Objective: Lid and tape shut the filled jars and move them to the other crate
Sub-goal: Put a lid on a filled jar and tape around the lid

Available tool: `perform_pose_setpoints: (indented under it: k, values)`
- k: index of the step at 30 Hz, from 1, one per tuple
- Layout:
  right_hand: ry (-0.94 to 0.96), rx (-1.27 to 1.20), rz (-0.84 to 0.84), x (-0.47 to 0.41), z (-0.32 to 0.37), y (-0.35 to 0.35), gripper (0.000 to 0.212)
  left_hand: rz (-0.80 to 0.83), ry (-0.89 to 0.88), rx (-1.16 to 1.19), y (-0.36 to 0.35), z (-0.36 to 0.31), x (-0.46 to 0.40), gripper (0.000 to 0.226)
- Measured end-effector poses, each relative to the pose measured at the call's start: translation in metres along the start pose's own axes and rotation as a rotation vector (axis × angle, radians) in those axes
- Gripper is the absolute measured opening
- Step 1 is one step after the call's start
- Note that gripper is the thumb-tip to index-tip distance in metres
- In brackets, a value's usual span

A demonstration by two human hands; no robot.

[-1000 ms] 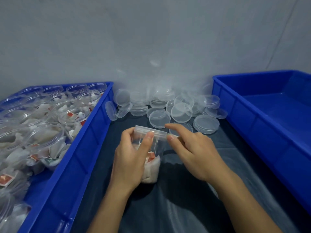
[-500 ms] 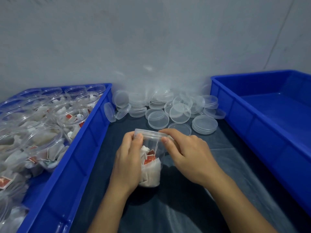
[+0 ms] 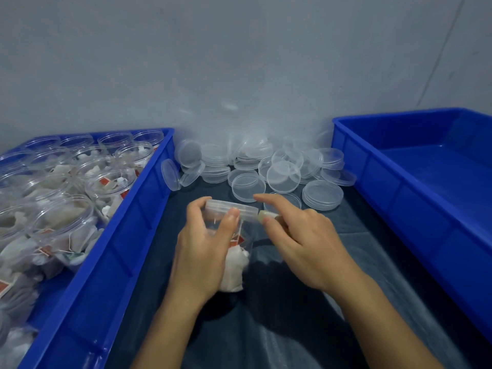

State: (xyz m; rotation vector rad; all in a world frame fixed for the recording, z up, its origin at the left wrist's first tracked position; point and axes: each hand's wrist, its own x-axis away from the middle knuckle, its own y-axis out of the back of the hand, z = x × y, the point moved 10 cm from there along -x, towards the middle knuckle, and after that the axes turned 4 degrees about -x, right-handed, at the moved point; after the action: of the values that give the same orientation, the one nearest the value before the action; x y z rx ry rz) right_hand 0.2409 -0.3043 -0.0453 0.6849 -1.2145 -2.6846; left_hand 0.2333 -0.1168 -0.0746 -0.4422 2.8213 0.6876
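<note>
Left hand gripping lidded jar – right hand pinching tape at lid, blue crates either side

One cam only, head-worn, wide-angle, looking fwd and down. Close in on the table, both forearms reaching up from the bottom edge. Left blue crate cut off at frame's left, right blue crate cut off at right. Grey wall fills the top half, straight ahead and near. No 2nd view to overlap.
</note>
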Motion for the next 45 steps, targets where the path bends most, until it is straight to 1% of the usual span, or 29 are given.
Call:
perform_pose_setpoints:
  k: [4,10,13,16,20,22,23,25,26,28,32,34,36,41,45]
  values:
    - [0.002,0.046,0.018,-0.001,-0.003,-0.004,0.037,0.037,0.03,0.123,-0.003,0.005,0.001,0.06]
    - [-0.018,0.074,0.007,0.0,-0.003,-0.006,0.038,0.103,0.078,0.21,-0.008,0.013,-0.001,0.048]
    - [-0.008,0.08,-0.026,0.0,-0.001,-0.006,0.032,0.143,0.072,0.229,-0.011,0.011,0.0,0.046]
    - [-0.004,0.092,-0.05,0.001,0.0,-0.004,0.029,0.129,0.025,0.139,-0.008,0.003,0.002,0.049]
    - [0.025,0.105,-0.081,0.004,0.004,-0.002,0.029,0.098,0.004,-0.133,-0.002,-0.004,0.0,0.069]
    - [0.036,0.121,-0.089,0.005,0.008,-0.003,0.034,0.08,0.029,-0.206,-0.002,-0.005,-0.001,0.075]
    - [0.037,0.123,-0.084,0.005,0.009,-0.003,0.037,0.081,0.041,-0.202,-0.004,-0.005,-0.001,0.081]
    - [0.024,0.1,-0.054,0.004,0.006,-0.003,0.04,0.084,0.042,-0.142,-0.007,-0.004,-0.002,0.095]
    - [0.013,0.078,-0.038,0.004,0.003,-0.002,0.04,0.083,0.035,-0.108,-0.008,-0.003,-0.002,0.094]
    - [0.004,0.053,-0.024,0.004,-0.004,0.002,0.04,0.092,0.027,-0.055,-0.009,-0.001,-0.002,0.084]
    - [0.014,0.092,-0.013,0.004,-0.009,0.005,0.039,0.143,0.04,0.02,-0.012,0.003,-0.004,0.065]
    - [0.014,0.103,0.007,0.004,-0.01,0.002,0.039,0.16,0.076,0.115,-0.014,0.008,-0.005,0.055]
    - [0.009,0.102,0.038,0.003,-0.012,-0.003,0.042,0.175,0.123,0.217,-0.016,0.012,-0.004,0.052]
    - [-0.002,0.072,0.068,0.001,-0.014,-0.008,0.043,0.235,0.207,0.402,-0.024,0.015,-0.001,0.064]
    - [-0.018,0.03,0.043,0.001,-0.014,-0.009,0.044,0.332,0.287,0.483,-0.032,0.017,0.004,0.087]
